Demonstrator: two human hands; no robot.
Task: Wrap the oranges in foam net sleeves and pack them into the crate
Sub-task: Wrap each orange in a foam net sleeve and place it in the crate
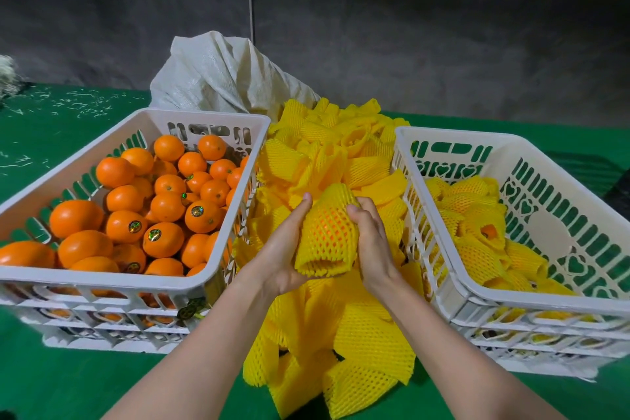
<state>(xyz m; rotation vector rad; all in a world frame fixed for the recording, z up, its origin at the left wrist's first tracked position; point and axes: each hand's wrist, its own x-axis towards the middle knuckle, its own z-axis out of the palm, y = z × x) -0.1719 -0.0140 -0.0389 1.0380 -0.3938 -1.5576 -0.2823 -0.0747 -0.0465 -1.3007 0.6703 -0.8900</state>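
Observation:
Both my hands hold one orange inside a yellow foam net sleeve above the middle of the table. My left hand cups it from the left and below, and my right hand grips its right side. Orange skin shows through the mesh. The white crate on the left is full of bare oranges, some with stickers. The white crate on the right holds several sleeved oranges. A heap of loose yellow sleeves lies between the two crates.
A white woven sack stands behind the heap of sleeves. Green cloth covers the table, with scattered white shreds at the far left. More loose sleeves spill toward the front edge. A dark wall rises behind.

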